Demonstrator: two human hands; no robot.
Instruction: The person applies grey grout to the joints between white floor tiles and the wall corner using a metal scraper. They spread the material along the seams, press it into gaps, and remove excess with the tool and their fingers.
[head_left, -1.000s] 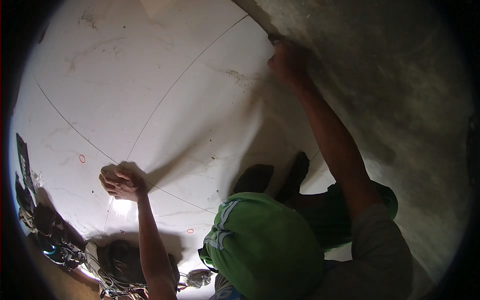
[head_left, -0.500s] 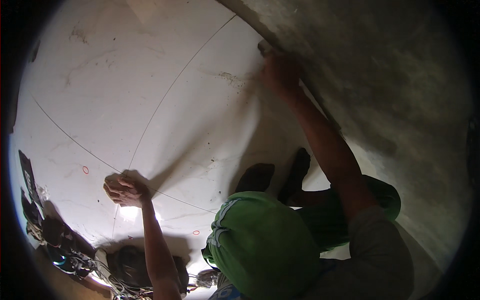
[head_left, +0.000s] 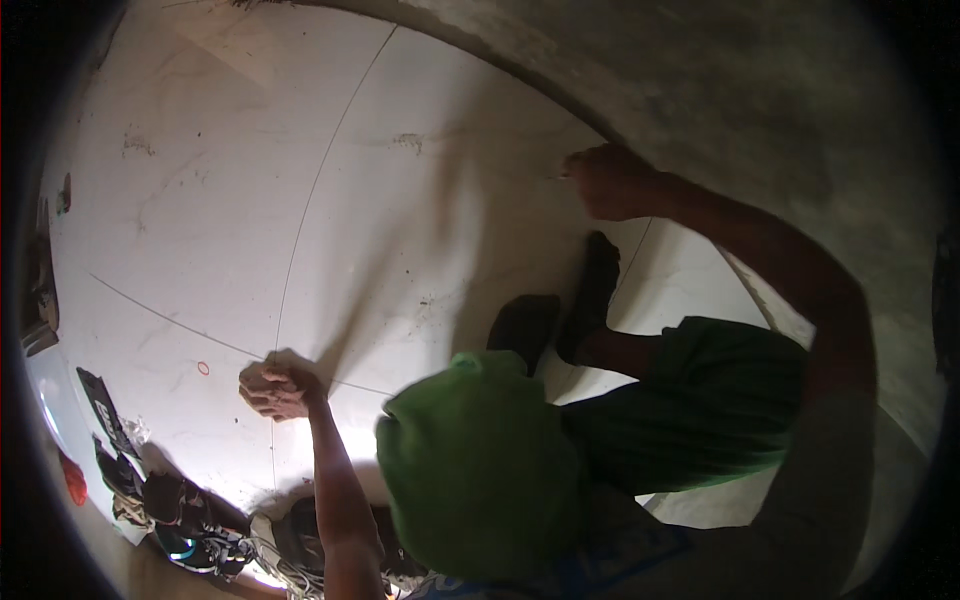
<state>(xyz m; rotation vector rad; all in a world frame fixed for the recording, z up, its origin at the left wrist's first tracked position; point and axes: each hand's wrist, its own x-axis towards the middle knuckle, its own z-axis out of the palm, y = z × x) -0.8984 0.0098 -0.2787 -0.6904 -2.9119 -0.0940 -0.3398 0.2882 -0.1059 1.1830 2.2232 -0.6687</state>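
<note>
Tiles (head_left: 365,240), pale and faintly veined, cover the floor, with thin dark joints between them. At left, the left hand (head_left: 282,391) rests on them beside a spot where joints cross, its fingers bent and close together; whether they hold anything I cannot tell. Farther off at right, the right hand (head_left: 618,184) is closed in a fist near the foot of the grey wall (head_left: 780,110), and a small thin thing (head_left: 562,178) pokes out from its fingers, too blurred to name. Dark-covered feet (head_left: 598,290) and green trousers (head_left: 690,400) lie nearer. Cables and dark gear (head_left: 195,525) sit at near left.
</note>
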